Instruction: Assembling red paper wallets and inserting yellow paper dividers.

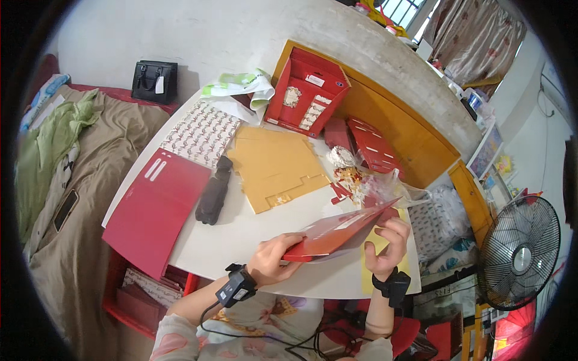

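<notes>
Two bare hands meet one folded red card piece, at five o'clock from the middle of the table. The left hand, at six o'clock, pinches its near-left end; the right hand, at four o'clock, has its fingers curled at the far-right end and its thumb set apart from them, and I cannot tell whether it grips. Each wrist bears one black device, two in all. On the table lie one tan cardboard sheet at the centre, one large red sheet at half past eight, one dark grey elongated bundle at nine, one patterned sheet at ten, one green-and-white plastic bag at eleven and one upright red box near half past twelve. One white roll sits at two, beside a heap of paper scraps at three, too jumbled to count. One black handbag stands at ten on the bed, one phone lies at half past eight, and one fan is at four. The card piece's underside is hidden, and clear plastic blurs the scraps' right side. The table's edge cuts off part of the red bin at seven, and the dark rim crops the bed.
</notes>
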A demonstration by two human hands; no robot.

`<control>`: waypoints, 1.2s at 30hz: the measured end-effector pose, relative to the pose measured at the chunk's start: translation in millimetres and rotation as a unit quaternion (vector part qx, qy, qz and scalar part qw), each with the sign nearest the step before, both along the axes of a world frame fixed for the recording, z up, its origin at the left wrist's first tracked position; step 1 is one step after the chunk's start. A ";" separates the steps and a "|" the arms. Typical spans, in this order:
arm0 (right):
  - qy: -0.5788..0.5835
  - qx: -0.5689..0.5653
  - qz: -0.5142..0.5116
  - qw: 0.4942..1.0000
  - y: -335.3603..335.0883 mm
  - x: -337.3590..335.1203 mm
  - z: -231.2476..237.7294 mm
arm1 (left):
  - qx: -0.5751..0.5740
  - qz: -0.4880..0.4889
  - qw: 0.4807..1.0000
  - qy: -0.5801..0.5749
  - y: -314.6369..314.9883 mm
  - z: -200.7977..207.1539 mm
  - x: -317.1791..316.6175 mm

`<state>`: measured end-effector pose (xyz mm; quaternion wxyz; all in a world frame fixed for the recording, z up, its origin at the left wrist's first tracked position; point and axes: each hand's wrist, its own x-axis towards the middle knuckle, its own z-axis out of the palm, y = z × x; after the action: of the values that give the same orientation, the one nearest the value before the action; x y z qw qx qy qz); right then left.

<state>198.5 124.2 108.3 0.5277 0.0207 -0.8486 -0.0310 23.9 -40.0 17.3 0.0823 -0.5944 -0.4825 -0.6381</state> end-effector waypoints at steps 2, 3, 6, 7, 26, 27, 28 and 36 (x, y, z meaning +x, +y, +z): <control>0.001 -0.003 -0.006 1.000 -1.1 1.6 -2.9 | -0.003 -0.005 1.000 -0.003 0.7 -1.2 -0.2; 0.005 -0.007 -0.013 1.000 -1.5 2.5 -4.1 | 0.001 -0.006 1.000 0.000 1.6 -1.5 -0.3; 0.010 -0.014 -0.016 1.000 -2.4 3.2 -7.1 | 0.006 -0.002 1.000 0.006 -0.4 -0.5 -1.5; 0.009 -0.014 -0.016 1.000 -2.2 3.9 -7.8 | 0.009 -0.001 1.000 0.008 -0.5 -0.3 -1.4; 0.074 -0.067 -0.075 0.992 5.7 5.4 -28.5 | -0.083 0.004 0.989 -0.120 -8.8 -4.4 -4.3; 0.062 -0.076 -0.066 0.993 3.9 4.2 -27.4 | -0.066 -0.037 0.986 -0.149 -6.1 -0.6 -10.9; 0.053 -0.089 -0.055 0.993 3.5 4.9 -26.1 | -0.052 -0.075 0.981 -0.174 -4.0 3.6 -14.4; -0.007 -0.009 -0.096 0.995 -19.5 4.0 -0.8 | -0.022 -0.149 0.957 -0.248 1.1 14.9 -20.5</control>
<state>202.5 104.7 107.5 0.5167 -0.0656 -0.8505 -0.0735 3.4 -38.9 32.1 -0.1489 -0.4846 -0.4070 -0.7598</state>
